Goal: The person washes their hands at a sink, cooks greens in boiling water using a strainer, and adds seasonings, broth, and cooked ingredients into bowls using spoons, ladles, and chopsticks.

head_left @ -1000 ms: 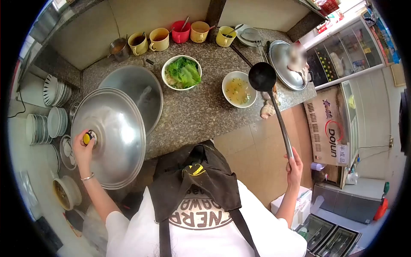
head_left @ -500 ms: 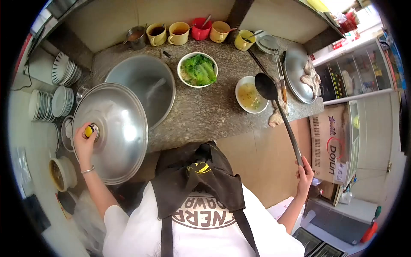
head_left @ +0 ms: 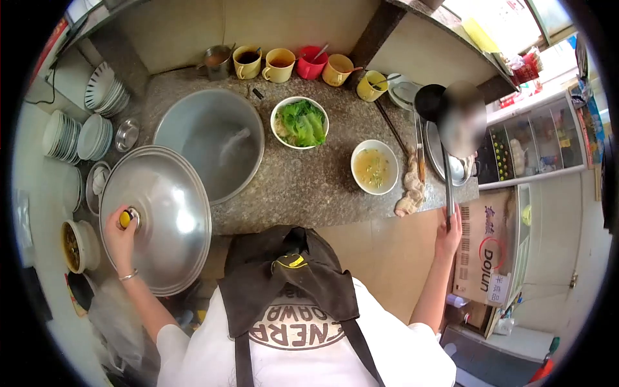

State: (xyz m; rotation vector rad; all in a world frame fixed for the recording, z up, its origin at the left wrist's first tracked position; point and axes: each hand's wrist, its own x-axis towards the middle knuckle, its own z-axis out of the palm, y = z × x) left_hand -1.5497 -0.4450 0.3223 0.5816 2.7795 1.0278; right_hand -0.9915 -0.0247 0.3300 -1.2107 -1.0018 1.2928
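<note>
My left hand [head_left: 121, 238] is closed round the yellow-topped knob of a large metal lid [head_left: 171, 219]. That lid is tilted beside a big metal pot [head_left: 193, 138], overlapping its near-left rim. My right hand [head_left: 449, 232] grips the long handle of a black ladle [head_left: 429, 102], whose bowl points to the far right, near small plates. A white bowl of broth with green bits [head_left: 374, 168] stands left of the ladle. Another bowl holds leafy greens [head_left: 302, 122]. Between broth and ladle handle lies a piece of pale raw meat [head_left: 411, 190].
Along the back wall stand several mugs [head_left: 278, 65], some with spoons. Stacked plates [head_left: 97, 137] fill the left side. At the right are a metal lid [head_left: 442, 155], partly behind a blurred patch, chopsticks [head_left: 391, 126], a glass-fronted cabinet [head_left: 535, 138] and a cardboard box [head_left: 483, 251].
The ladle has swung from over the broth bowl towards the far right, held by my right hand. My left hand and the large lid have shifted slightly left and nearer to me.
</note>
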